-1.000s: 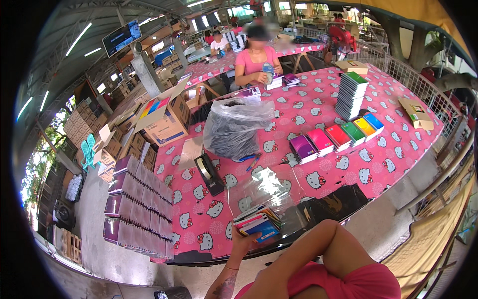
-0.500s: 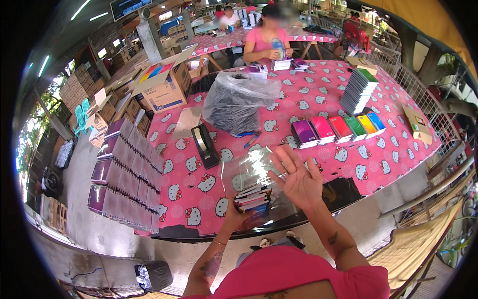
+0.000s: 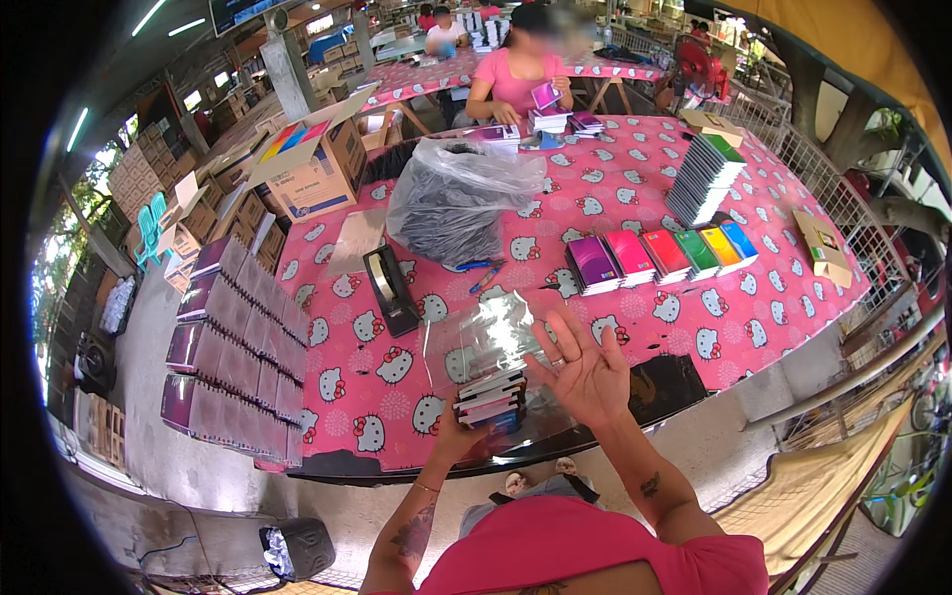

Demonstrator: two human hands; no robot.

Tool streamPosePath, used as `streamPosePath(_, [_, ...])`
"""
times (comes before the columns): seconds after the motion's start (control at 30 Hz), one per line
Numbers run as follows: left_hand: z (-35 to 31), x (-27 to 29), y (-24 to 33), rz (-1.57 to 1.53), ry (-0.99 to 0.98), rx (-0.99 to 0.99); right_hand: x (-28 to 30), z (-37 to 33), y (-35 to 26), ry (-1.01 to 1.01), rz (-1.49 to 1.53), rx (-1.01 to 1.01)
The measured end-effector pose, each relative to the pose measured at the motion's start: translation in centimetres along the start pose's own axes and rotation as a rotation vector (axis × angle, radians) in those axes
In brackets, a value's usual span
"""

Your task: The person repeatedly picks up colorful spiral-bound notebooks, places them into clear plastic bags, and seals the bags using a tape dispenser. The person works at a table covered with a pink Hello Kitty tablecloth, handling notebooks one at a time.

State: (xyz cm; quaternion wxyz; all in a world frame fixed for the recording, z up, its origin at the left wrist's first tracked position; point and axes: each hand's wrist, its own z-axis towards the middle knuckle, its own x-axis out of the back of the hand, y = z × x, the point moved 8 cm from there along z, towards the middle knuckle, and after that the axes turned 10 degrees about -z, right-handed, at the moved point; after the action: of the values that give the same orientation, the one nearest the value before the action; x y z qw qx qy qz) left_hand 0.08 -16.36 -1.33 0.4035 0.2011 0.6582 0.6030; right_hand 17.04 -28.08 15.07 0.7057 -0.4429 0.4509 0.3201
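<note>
My left hand (image 3: 454, 434) grips the left side of a small stack of notebooks (image 3: 493, 397), whose page edges face up near the table's front edge. Clear plastic film (image 3: 471, 342) spreads around and beyond the stack, shiny with glare; whether it is a bag or a sheet I cannot tell. My right hand (image 3: 587, 372) is raised to the right of the stack, palm showing, fingers spread and slightly bent, holding nothing. A black tape dispenser (image 3: 392, 290) stands to the left, and pens (image 3: 483, 275) lie beyond the film.
Tall stacks of spiral notebooks (image 3: 238, 342) stand at left, a plastic bag with dark contents (image 3: 456, 203) behind. Coloured notebook piles (image 3: 659, 260) and a leaning green-topped stack (image 3: 706, 178) are at right. An open carton (image 3: 315, 174) sits far left. A co-worker (image 3: 516, 84) handles notebooks across the table.
My right hand's fingers have bent slightly; my left hand keeps its hold on the stack. The co-worker now holds up a purple notebook, and a blue item lies on the table. The view shifted slightly.
</note>
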Motion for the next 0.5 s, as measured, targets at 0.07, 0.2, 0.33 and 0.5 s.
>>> streamPosePath(0.07, [0.0, -0.2, -0.1, -0.014, 0.001, 0.012, 1.5, -1.2, 1.0, -0.110, -0.086, -0.105])
streamPosePath(0.2, [-0.1, 0.0, 0.5, 0.102, -0.018, -0.027, 11.4, -11.4, 6.9, -0.275, -0.877, -0.818])
streamPosePath(0.33, [-0.2, 0.0, 0.3, 0.157, -0.020, -0.052, 23.8, -23.6, 8.3, 0.191, -1.342, -1.040])
streamPosePath(0.5, [0.1, -0.3, 0.8, 0.134, -0.022, -0.054, 30.0, -31.5, 8.2, 0.463, -1.073, -1.118])
